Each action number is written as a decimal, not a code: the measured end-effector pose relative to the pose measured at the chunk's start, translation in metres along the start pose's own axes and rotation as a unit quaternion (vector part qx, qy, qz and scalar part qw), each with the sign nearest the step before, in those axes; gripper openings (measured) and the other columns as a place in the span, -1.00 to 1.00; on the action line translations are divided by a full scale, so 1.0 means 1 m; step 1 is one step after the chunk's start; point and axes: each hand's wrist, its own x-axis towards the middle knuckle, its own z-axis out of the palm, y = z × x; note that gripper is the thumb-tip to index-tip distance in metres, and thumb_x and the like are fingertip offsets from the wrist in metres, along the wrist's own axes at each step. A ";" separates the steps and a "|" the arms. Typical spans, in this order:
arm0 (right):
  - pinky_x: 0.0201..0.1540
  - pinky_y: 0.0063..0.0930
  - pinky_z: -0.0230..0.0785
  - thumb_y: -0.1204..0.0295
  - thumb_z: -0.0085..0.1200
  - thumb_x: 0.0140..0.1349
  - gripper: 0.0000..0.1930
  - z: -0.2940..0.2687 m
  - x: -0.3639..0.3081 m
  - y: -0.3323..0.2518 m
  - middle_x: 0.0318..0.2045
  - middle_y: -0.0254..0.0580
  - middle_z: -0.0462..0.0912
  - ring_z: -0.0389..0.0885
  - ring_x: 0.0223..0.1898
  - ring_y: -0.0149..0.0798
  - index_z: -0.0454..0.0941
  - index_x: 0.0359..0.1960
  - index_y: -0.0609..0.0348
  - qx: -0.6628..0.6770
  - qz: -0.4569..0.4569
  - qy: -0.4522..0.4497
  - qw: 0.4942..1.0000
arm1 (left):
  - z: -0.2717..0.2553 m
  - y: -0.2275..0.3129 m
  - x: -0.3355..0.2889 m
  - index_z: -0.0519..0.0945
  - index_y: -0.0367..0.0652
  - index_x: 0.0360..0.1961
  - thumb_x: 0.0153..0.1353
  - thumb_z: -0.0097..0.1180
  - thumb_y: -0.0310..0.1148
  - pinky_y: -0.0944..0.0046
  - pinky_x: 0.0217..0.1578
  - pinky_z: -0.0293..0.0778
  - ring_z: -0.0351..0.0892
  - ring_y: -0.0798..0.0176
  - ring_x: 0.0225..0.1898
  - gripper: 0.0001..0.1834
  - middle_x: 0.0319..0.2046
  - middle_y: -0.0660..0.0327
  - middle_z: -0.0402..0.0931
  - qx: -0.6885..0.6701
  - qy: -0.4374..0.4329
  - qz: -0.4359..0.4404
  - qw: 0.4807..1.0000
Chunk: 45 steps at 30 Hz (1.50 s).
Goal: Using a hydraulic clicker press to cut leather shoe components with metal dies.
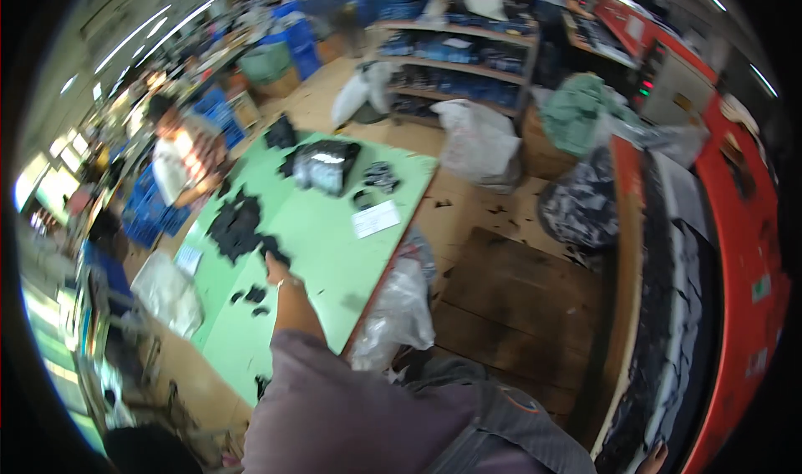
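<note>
My left hand (pixel 280 272) reaches out over the green table (pixel 334 282), its fingers closed on a dark fabric piece (pixel 271 248). Just beyond it lies a loose heap of black fabric pieces (pixel 234 228). A few small black scraps (pixel 255 294) rest on the near side of the hand. Only a bit of my right hand (pixel 656 458) shows at the lower right edge, beside the cloth layers (pixel 664 374) along the red machine; its fingers are mostly hidden.
A shiny dark plastic package (pixel 324 167), a patterned fabric bundle (pixel 381 177) and a white paper (pixel 375 219) lie on the table's far part. A co-worker (pixel 180 157) is at its left side. Plastic bags (pixel 397 311), a red machine (pixel 743 307) and shelves (pixel 459 52) surround it.
</note>
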 end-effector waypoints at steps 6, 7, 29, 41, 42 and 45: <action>0.08 -0.09 0.38 -0.08 -0.06 0.28 -0.31 0.037 -0.029 0.061 -0.03 0.31 0.55 0.50 0.05 0.22 0.38 0.12 0.39 -0.157 0.372 -0.093 0.910 | 0.006 -0.086 -0.125 0.25 0.06 0.28 0.16 -0.01 0.13 0.12 0.09 0.30 0.20 0.12 0.22 -0.29 0.28 0.22 0.16 0.052 -0.208 -0.173 0.961; 0.05 -0.09 0.39 -0.08 -0.06 0.28 -0.34 0.029 -0.021 0.065 -0.09 0.27 0.58 0.53 0.01 0.22 0.46 0.03 0.40 -0.145 0.438 -0.091 0.882 | 0.019 -0.091 -0.128 0.30 0.02 0.21 0.18 -0.04 0.09 0.10 0.09 0.32 0.29 0.13 0.16 -0.37 0.19 0.20 0.29 -0.004 -0.257 -0.235 0.937; -0.01 -0.11 0.44 -0.07 0.33 -0.03 -0.28 0.029 0.031 0.086 -0.15 0.35 0.60 0.59 -0.05 0.19 0.57 -0.20 0.51 -0.112 0.683 -0.006 0.722 | 0.292 -0.456 -1.095 0.61 -0.30 -0.23 0.14 0.15 -0.26 0.12 -0.16 0.48 0.61 -0.01 -0.26 -0.70 -0.30 -0.05 0.62 0.127 -0.825 0.534 0.133; -0.01 0.00 0.41 -0.03 -0.25 0.37 -0.49 0.030 0.048 0.057 -0.12 0.12 0.63 0.58 -0.04 0.17 0.58 -0.11 0.13 -0.226 0.731 -0.022 0.643 | 0.244 -0.527 -1.226 0.56 -0.31 -0.11 0.30 -0.14 0.10 -0.12 -0.07 0.44 0.53 -0.28 -0.07 -0.39 -0.13 -0.26 0.55 0.206 -0.679 0.705 0.018; -0.01 0.00 0.41 -0.03 -0.25 0.37 -0.49 0.033 0.048 0.057 -0.12 0.12 0.63 0.58 -0.04 0.17 0.58 -0.11 0.13 -0.230 0.735 -0.023 0.637 | 0.255 -0.526 -1.226 0.54 -0.30 -0.09 0.33 -0.17 0.10 -0.13 -0.10 0.44 0.53 -0.29 -0.08 -0.40 -0.14 -0.24 0.55 0.215 -0.681 0.700 0.005; -0.03 0.01 0.42 -0.05 -0.23 0.36 -0.49 0.044 0.049 0.055 -0.14 0.10 0.64 0.60 -0.07 0.15 0.59 -0.12 0.11 -0.243 0.735 -0.044 0.632 | 0.281 -0.530 -1.225 0.52 -0.28 -0.08 0.36 -0.21 0.10 -0.14 -0.13 0.42 0.52 -0.31 -0.11 -0.42 -0.15 -0.22 0.55 0.199 -0.695 0.691 -0.010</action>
